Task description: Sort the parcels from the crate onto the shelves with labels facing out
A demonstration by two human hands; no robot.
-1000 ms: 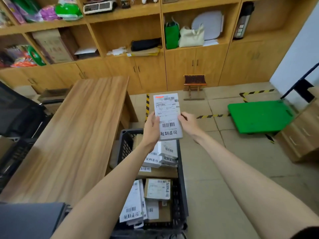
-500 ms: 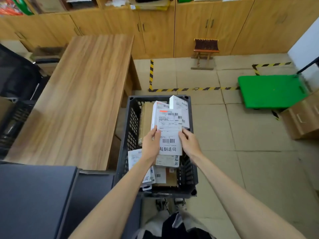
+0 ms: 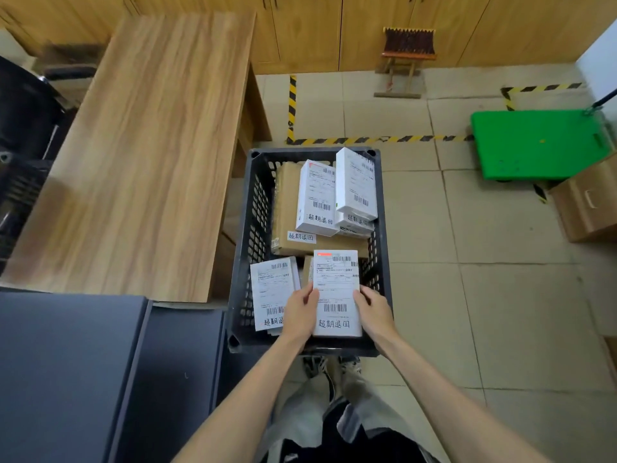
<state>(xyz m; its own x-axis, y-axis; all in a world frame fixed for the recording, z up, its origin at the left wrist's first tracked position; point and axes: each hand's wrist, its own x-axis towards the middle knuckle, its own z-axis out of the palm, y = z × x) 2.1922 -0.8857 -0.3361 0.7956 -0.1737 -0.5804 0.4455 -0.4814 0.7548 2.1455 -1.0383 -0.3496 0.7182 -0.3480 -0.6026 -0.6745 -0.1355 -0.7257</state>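
The white parcel [image 3: 336,292] is gripped along both long edges: the fingers of the left hand [image 3: 302,314] are curled round its left edge and those of the right hand [image 3: 374,312] round its right edge, label upward toward the camera. A second ago the same parcel was held raised in front of the shelves; it is now held low, over the near end of the black crate [image 3: 247,248], so it has been brought back down rather than shelved. This is judged as a check or regrip, with placement not yet done. Just left of the fingers a second labelled parcel [image 3: 272,289] lies in the crate; beyond the fingers a brown carton [image 3: 287,202] and two white boxes [image 3: 317,195] are stacked at the far end. The crate stands on a tiled floor [image 3: 500,312]. Left of the hands a wooden table [image 3: 150,145] is seen; ahead, cabinet doors [image 3: 307,28], a small stool [image 3: 405,58] and striped floor tape [image 3: 367,140]; to the right, a green cart [image 3: 534,142].
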